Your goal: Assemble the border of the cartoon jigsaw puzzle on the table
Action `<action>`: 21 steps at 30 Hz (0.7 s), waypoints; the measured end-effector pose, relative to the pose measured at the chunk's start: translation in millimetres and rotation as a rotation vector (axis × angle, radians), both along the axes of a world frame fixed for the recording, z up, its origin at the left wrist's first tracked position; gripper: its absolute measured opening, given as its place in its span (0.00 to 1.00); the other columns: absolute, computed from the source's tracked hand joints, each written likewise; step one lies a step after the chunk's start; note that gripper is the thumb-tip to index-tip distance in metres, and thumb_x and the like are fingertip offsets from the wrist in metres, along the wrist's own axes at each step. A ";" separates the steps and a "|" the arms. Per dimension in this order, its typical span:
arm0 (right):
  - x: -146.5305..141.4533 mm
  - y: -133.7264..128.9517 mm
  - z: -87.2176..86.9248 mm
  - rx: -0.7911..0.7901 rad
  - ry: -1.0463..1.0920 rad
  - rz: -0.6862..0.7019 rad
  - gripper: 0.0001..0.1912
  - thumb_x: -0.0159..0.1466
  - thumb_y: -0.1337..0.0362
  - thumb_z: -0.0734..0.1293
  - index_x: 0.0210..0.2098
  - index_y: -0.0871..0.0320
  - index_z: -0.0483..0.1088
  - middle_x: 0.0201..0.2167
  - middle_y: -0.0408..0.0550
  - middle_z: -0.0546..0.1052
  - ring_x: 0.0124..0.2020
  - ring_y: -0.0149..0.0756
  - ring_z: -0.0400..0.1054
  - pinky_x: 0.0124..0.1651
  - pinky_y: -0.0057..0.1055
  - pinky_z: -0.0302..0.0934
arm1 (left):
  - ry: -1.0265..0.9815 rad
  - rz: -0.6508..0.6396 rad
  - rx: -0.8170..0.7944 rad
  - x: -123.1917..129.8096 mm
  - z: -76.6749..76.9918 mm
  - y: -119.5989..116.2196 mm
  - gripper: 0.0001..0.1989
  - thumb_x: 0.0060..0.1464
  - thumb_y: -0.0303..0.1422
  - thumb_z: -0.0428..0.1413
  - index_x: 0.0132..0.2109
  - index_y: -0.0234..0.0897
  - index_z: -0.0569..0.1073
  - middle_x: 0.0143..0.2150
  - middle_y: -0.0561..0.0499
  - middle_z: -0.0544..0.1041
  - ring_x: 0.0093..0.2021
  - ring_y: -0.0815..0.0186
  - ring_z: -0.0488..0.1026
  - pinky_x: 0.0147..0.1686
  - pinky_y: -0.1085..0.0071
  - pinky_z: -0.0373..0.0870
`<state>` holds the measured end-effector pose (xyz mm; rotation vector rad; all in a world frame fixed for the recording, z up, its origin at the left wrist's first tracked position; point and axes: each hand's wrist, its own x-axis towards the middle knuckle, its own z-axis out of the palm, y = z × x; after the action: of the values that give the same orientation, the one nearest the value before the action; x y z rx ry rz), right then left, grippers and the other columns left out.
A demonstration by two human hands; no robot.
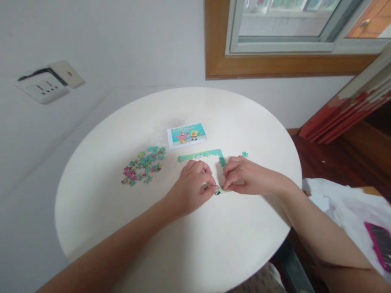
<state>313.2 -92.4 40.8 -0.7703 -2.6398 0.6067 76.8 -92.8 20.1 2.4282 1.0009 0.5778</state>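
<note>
A partly joined jigsaw puzzle point(201, 155) lies on the white round table, its teal top strip and right side showing. At its lower right corner, my left hand point(197, 187) pinches a small puzzle piece point(217, 192) with dark and pale markings. My right hand point(244, 177) has its fingers pressed together on the greenish corner of the puzzle, beside that piece. Both hands hide part of the right edge. A single teal puzzle piece point(244, 154) sits apart, just beyond my right hand.
A heap of loose puzzle pieces point(142, 165) is spread at the left of the table point(100, 211). The cartoon picture box point(187, 135) lies behind the puzzle. To the right are white cloth or plastic point(332, 207) and a pink-edged phone point(378, 244). A wall socket point(44, 86) is at left.
</note>
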 end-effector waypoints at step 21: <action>1.3 1.1 -2.9 -0.011 -0.011 0.011 0.09 0.62 0.72 0.69 0.33 0.52 0.80 0.32 0.42 0.79 0.39 0.35 0.67 0.47 0.35 0.56 | 0.145 -0.079 0.017 -10.0 4.1 3.1 0.04 0.60 0.32 0.57 0.37 0.42 0.76 0.48 0.49 0.70 0.52 0.56 0.64 0.54 0.54 0.59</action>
<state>314.5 -91.3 38.0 -0.7653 -2.6548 0.6215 66.8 -89.7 24.2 2.5422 0.9544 0.3892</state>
